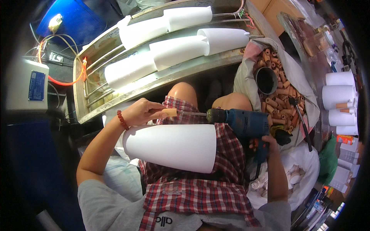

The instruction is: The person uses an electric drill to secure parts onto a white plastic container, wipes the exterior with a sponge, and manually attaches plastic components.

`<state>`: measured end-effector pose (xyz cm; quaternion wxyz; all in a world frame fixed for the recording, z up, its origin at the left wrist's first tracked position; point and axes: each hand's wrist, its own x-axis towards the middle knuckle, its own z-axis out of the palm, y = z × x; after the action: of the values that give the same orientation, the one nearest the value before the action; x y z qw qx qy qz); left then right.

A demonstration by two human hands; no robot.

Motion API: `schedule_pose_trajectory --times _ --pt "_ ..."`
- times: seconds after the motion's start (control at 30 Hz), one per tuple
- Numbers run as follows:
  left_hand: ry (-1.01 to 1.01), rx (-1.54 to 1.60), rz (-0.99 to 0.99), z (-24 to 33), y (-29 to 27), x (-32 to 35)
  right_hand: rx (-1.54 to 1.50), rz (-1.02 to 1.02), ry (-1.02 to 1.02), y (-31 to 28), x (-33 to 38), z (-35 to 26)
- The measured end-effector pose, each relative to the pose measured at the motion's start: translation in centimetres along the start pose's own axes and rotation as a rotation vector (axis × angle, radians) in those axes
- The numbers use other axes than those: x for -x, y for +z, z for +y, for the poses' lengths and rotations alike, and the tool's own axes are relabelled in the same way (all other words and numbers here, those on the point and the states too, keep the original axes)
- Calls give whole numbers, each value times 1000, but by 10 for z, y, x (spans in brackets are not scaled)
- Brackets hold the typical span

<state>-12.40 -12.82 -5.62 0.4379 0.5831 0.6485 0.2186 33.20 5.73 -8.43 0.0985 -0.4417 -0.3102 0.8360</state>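
The left hand (140, 111) is pinched shut on a small tan cork-like plug (170, 112), fingers wrapped close around it, while the right hand (266, 143) is clamped on the grip of a blue electric hand drill (243, 122) whose slim metal bit (194, 113) points toward nine o'clock, its tip meeting the plug's end. Both are held just above the lap, over a large white cone-shaped paper tube (171, 146) lying sideways on the red checked cloth (192, 188) across the knees. I'd say the plain risk is the fingers: they sit right beside the bit's tip, and if the plug spins, splits or slips, the bit could run on into the fingertips or palm. The plug is only hand-held, not braced on anything, so a grab of the bit might twist it loose. The beaded red bracelet (122, 119) hangs near the wrist, though well back from the chuck. The white cone rests loose on the lap and could roll off toward six o'clock if the knees shift. At twelve o'clock more white cones (181, 42) lie on a metal rack (115, 86), and at three o'clock a sack of brown cardboard cores (279, 82) lies open.
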Motion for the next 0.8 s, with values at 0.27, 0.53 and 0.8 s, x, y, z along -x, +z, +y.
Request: schedule_pose_trajectory --times 0.27,0.53,0.8 --pt "14 -56 -107 17 -3 -13 -1 -52 5 3 -2 -5" --pt "19 -177 -96 43 2 -23 -5 -81 37 6 -7 -9" --pt "75 -206 -32 55 8 -4 57 -153 -135 19 -2 -23"
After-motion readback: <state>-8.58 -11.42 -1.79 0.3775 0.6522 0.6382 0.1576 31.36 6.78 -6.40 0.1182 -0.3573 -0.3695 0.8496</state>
